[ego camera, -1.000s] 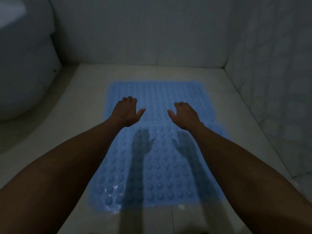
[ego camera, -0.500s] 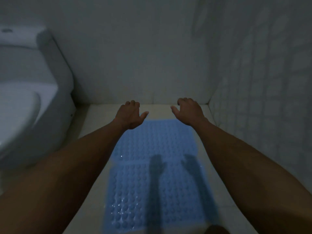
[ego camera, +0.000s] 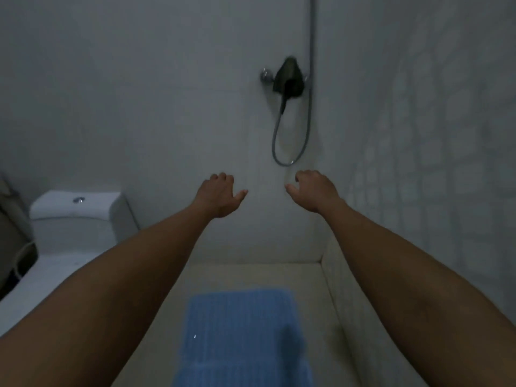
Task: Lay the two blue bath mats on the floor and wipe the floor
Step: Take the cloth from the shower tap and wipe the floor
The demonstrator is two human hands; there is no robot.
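Two blue studded bath mats lie flat on the pale floor [ego camera: 315,308], end to end. The far mat [ego camera: 240,322] is low in the view's middle, and only a strip of the near mat [ego camera: 240,377] shows at the bottom edge. My left hand [ego camera: 219,195] and my right hand [ego camera: 314,189] are stretched out in front of me, raised well above the mats and seen against the back wall. Both hold nothing, with fingers loosely curled and thumbs spread.
A white toilet [ego camera: 75,219] with its cistern stands at the left. A dark shower handset [ego camera: 289,78] with a looping hose [ego camera: 290,152] hangs on the back wall. A tiled wall [ego camera: 432,177] closes the right side.
The view has tilted up from the floor to the back wall. Both arms have lifted off the mats and now reach forward in the air; the mats stay in place.
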